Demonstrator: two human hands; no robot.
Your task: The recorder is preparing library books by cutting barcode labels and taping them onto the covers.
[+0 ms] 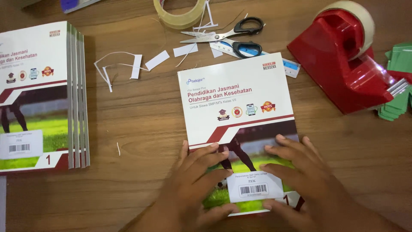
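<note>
Our left hand [195, 180] and right hand [296, 172] lie open, fingers flat, pressing the barcode label [254, 185] onto the book [238, 107]; uneven pressure could wrinkle it.

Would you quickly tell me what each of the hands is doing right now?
Left hand: open, flat on the white barcode label on the white softcover book.
Right hand: open, pressing the same label.
</note>
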